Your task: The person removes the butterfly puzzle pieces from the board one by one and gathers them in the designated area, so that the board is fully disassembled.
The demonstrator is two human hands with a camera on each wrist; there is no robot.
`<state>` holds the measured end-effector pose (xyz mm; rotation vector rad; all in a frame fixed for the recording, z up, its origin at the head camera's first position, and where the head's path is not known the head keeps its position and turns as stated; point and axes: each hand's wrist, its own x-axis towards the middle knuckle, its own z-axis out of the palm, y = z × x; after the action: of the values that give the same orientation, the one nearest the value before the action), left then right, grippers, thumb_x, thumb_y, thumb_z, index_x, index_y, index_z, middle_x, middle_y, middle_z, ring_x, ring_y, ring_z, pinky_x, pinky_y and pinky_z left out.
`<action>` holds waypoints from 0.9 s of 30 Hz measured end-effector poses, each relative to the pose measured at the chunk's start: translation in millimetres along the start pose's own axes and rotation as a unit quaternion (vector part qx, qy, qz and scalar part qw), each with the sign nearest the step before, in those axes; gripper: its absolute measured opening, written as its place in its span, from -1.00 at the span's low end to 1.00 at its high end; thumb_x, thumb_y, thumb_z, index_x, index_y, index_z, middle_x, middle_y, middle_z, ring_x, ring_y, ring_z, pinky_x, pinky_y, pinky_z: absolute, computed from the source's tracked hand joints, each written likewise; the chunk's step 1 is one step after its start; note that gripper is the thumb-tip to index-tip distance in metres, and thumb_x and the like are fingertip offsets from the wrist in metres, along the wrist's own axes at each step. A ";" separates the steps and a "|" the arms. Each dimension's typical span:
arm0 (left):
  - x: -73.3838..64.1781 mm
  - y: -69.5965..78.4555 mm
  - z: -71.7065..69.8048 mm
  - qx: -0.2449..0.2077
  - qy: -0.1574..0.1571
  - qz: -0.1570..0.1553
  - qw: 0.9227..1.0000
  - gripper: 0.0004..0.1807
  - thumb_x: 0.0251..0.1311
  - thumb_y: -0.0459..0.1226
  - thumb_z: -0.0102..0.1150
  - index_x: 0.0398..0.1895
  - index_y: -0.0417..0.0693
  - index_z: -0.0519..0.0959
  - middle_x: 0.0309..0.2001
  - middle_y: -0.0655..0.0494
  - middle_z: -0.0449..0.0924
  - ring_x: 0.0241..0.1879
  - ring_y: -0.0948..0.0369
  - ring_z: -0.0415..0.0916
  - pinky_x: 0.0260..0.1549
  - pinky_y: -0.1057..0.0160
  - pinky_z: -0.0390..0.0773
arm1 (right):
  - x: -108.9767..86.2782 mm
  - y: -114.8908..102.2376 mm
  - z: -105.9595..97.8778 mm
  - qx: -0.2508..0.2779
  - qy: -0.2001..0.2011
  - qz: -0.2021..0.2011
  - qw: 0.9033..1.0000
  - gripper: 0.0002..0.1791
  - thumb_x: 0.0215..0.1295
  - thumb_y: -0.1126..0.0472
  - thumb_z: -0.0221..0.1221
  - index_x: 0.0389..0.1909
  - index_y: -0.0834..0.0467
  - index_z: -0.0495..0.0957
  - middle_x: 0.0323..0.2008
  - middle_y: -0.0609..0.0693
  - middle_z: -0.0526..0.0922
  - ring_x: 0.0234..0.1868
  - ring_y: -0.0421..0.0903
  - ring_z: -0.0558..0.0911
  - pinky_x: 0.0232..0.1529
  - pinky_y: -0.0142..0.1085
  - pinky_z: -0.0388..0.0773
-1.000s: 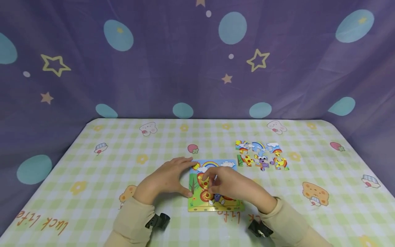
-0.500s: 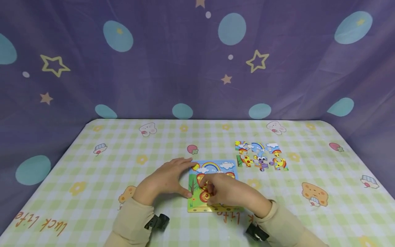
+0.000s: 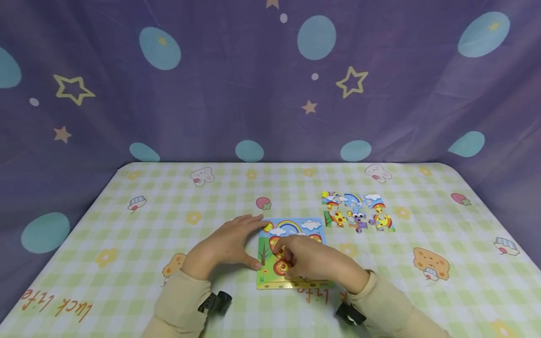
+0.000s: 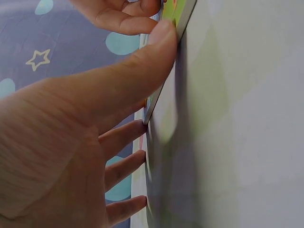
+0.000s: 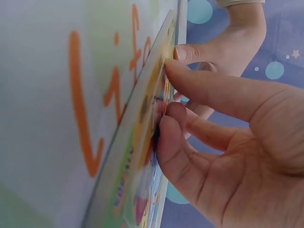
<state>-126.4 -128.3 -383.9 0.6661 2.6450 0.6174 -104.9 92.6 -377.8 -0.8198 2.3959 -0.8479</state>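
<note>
A jigsaw board (image 3: 310, 225) with a butterfly, rainbow and sun picture lies near the table's front. My left hand (image 3: 230, 241) rests against its left side, thumb and fingers spread. In the left wrist view the left thumb (image 4: 128, 71) presses the board's edge. My right hand (image 3: 317, 258) is over the lower half, covering much of the butterfly. Seen from the right wrist, its fingers (image 5: 175, 152) bend against the board's face, and its thumb touches near the lower border. Whether a piece is between them is hidden.
Several loose jigsaw pieces (image 3: 357, 213) lie in two rows behind and right of the board. A green-and-white checked cloth (image 3: 160, 225) covers the table. A purple curtain (image 3: 236, 94) hangs behind it.
My right hand has shifted slightly left and down over the board, uncovering part of the upper right wing. The left hand and the loose pieces stay in place.
</note>
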 end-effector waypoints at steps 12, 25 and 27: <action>1.6 0.4 -1.5 -0.009 -0.017 -0.015 1.000 0.02 -0.12 -0.11 0.58 0.49 0.06 0.28 0.54 0.09 0.07 0.52 -0.03 -0.09 0.44 -0.18 -0.03 | 1.4 5.0 -2.0 0.000 -0.007 -0.012 1.000 -0.52 0.06 0.38 0.44 0.03 0.19 0.53 -0.42 -0.11 0.53 -0.44 -0.24 0.48 -0.36 -0.34 0.48; 0.2 0.9 0.2 -0.023 -0.018 -0.017 0.999 0.00 -0.11 -0.14 0.58 0.48 0.06 0.30 0.54 0.03 0.08 0.52 -0.04 -0.09 0.44 -0.18 -0.05 | 1.1 3.6 0.7 -0.023 -0.013 -0.018 0.999 -0.45 0.07 0.33 0.45 0.11 0.19 0.50 -0.42 -0.11 0.48 -0.44 -0.25 0.42 -0.37 -0.36 0.43; -0.1 1.1 0.2 -0.023 -0.017 -0.019 0.999 0.00 -0.11 -0.14 0.58 0.48 0.06 0.30 0.54 0.04 0.08 0.52 -0.04 -0.09 0.44 -0.17 -0.05 | 1.6 3.9 0.6 -0.025 -0.013 -0.020 0.999 -0.45 0.07 0.33 0.45 0.11 0.18 0.51 -0.42 -0.11 0.48 -0.44 -0.25 0.42 -0.37 -0.36 0.42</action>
<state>-125.8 -127.3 -383.5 0.6074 2.5984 0.6488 -107.1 93.7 -381.3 -0.8967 2.3936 -0.7903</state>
